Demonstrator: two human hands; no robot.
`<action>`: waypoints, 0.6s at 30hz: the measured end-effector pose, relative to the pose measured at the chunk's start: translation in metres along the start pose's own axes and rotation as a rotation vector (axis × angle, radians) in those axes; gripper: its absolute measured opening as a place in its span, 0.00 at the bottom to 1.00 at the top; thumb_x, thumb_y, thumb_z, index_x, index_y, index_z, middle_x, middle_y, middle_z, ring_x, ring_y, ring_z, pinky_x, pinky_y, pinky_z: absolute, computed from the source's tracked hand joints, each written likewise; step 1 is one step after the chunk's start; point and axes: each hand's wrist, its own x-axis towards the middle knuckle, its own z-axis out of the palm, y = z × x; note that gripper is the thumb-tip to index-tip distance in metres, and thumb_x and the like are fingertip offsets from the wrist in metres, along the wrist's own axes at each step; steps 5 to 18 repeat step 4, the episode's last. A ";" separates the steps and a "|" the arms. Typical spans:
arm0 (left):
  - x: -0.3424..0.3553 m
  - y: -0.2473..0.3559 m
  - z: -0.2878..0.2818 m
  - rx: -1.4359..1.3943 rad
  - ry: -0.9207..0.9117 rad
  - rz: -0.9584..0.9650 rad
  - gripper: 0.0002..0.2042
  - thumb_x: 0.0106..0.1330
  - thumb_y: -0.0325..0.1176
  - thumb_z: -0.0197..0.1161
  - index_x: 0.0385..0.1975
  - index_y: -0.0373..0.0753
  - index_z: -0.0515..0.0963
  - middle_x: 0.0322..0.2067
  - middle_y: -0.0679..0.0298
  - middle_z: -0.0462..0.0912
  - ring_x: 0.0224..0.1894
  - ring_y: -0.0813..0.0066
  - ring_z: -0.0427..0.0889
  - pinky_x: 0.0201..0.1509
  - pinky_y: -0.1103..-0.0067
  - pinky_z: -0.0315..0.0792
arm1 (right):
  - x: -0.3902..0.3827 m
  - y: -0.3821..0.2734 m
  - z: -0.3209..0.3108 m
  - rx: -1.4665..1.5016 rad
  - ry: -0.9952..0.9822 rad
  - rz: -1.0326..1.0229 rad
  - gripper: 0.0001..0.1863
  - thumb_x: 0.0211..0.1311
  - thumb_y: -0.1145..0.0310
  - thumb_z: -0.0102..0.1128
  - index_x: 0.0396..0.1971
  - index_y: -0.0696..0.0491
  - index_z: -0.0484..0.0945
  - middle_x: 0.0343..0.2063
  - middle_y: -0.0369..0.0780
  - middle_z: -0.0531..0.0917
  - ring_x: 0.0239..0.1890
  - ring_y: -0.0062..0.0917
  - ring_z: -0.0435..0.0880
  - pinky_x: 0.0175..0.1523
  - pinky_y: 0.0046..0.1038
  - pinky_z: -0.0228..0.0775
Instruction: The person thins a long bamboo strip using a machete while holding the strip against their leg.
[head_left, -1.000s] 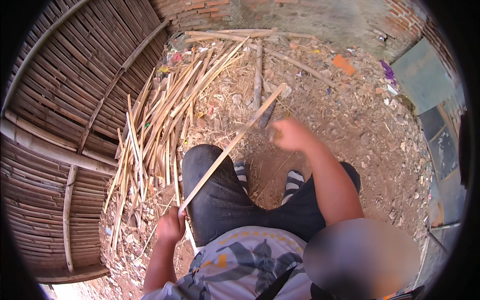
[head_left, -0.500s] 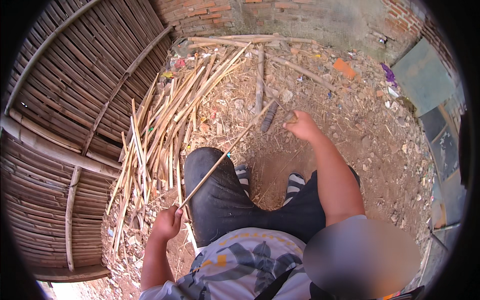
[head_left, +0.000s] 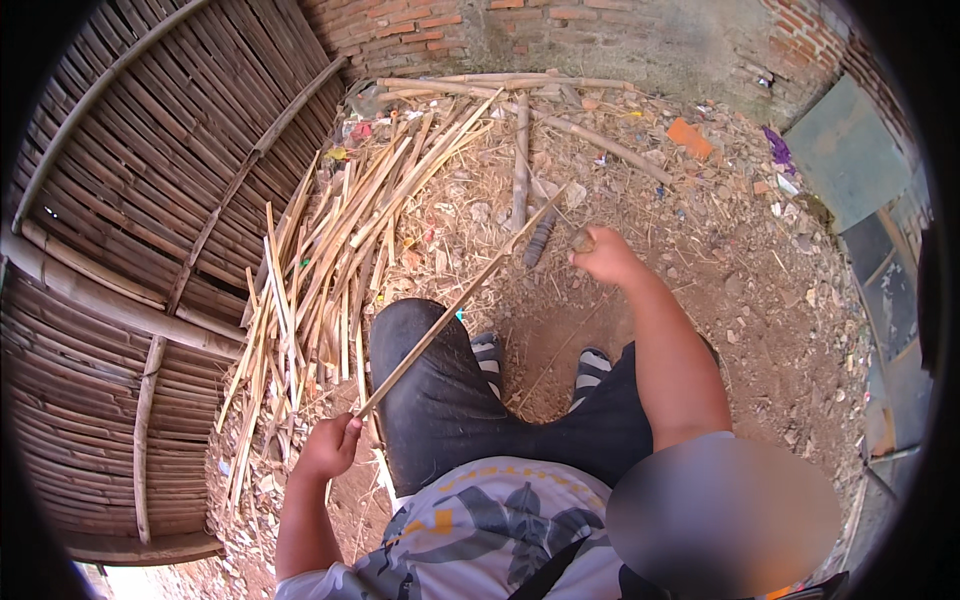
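Note:
My left hand (head_left: 328, 446) is closed around the lower end of a long bamboo strip (head_left: 447, 314). The strip slants up and right across my left knee, its far tip over the ground. Closed on a short handle, my right hand (head_left: 606, 256) holds what looks like a knife (head_left: 556, 203). Its thin blade points up and left and crosses near the strip's far end; whether they touch I cannot tell. Under that end lies a dark, ribbed, rod-shaped piece (head_left: 539, 241), beside a bamboo pole (head_left: 520, 160) on the ground.
Many split bamboo strips (head_left: 340, 260) lie heaped on my left, against a bamboo slat wall (head_left: 170, 130). More poles (head_left: 500, 80) lie along the brick wall (head_left: 600, 30). Rubble and shavings cover the ground, with an orange scrap (head_left: 689, 137). Grey sheets (head_left: 850, 150) lean at right.
The strip has turned slightly, showing a broader, paler face, and its far tip sits a little further up and right. Both hands have shifted only slightly, keeping their grips.

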 end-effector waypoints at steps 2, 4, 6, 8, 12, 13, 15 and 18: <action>-0.004 -0.002 -0.001 -0.038 -0.018 -0.022 0.23 0.79 0.47 0.49 0.29 0.33 0.77 0.19 0.49 0.79 0.24 0.49 0.81 0.32 0.61 0.73 | -0.015 -0.028 0.017 -0.136 -0.053 -0.161 0.21 0.56 0.63 0.71 0.48 0.55 0.82 0.39 0.49 0.87 0.43 0.35 0.87 0.52 0.37 0.78; -0.004 -0.004 0.000 -0.086 -0.052 -0.038 0.24 0.79 0.48 0.49 0.30 0.33 0.77 0.20 0.49 0.79 0.25 0.52 0.83 0.33 0.61 0.73 | -0.033 -0.061 0.026 -0.228 -0.236 -0.301 0.20 0.57 0.61 0.70 0.49 0.51 0.83 0.43 0.51 0.86 0.49 0.33 0.87 0.57 0.37 0.77; -0.004 -0.004 0.000 -0.086 -0.052 -0.038 0.24 0.79 0.48 0.49 0.30 0.33 0.77 0.20 0.49 0.79 0.25 0.52 0.83 0.33 0.61 0.73 | -0.033 -0.061 0.026 -0.228 -0.236 -0.301 0.20 0.57 0.61 0.70 0.49 0.51 0.83 0.43 0.51 0.86 0.49 0.33 0.87 0.57 0.37 0.77; -0.004 -0.004 0.000 -0.086 -0.052 -0.038 0.24 0.79 0.48 0.49 0.30 0.33 0.77 0.20 0.49 0.79 0.25 0.52 0.83 0.33 0.61 0.73 | -0.033 -0.061 0.026 -0.228 -0.236 -0.301 0.20 0.57 0.61 0.70 0.49 0.51 0.83 0.43 0.51 0.86 0.49 0.33 0.87 0.57 0.37 0.77; -0.004 -0.004 0.000 -0.086 -0.052 -0.038 0.24 0.79 0.48 0.49 0.30 0.33 0.77 0.20 0.49 0.79 0.25 0.52 0.83 0.33 0.61 0.73 | -0.033 -0.061 0.026 -0.228 -0.236 -0.301 0.20 0.57 0.61 0.70 0.49 0.51 0.83 0.43 0.51 0.86 0.49 0.33 0.87 0.57 0.37 0.77; -0.004 -0.004 0.000 -0.086 -0.052 -0.038 0.24 0.79 0.48 0.49 0.30 0.33 0.77 0.20 0.49 0.79 0.25 0.52 0.83 0.33 0.61 0.73 | -0.033 -0.061 0.026 -0.228 -0.236 -0.301 0.20 0.57 0.61 0.70 0.49 0.51 0.83 0.43 0.51 0.86 0.49 0.33 0.87 0.57 0.37 0.77; -0.004 -0.004 0.000 -0.086 -0.052 -0.038 0.24 0.79 0.48 0.49 0.30 0.33 0.77 0.20 0.49 0.79 0.25 0.52 0.83 0.33 0.61 0.73 | -0.033 -0.061 0.026 -0.228 -0.236 -0.301 0.20 0.57 0.61 0.70 0.49 0.51 0.83 0.43 0.51 0.86 0.49 0.33 0.87 0.57 0.37 0.77; -0.004 -0.004 0.000 -0.086 -0.052 -0.038 0.24 0.79 0.48 0.49 0.30 0.33 0.77 0.20 0.49 0.79 0.25 0.52 0.83 0.33 0.61 0.73 | -0.033 -0.061 0.026 -0.228 -0.236 -0.301 0.20 0.57 0.61 0.70 0.49 0.51 0.83 0.43 0.51 0.86 0.49 0.33 0.87 0.57 0.37 0.77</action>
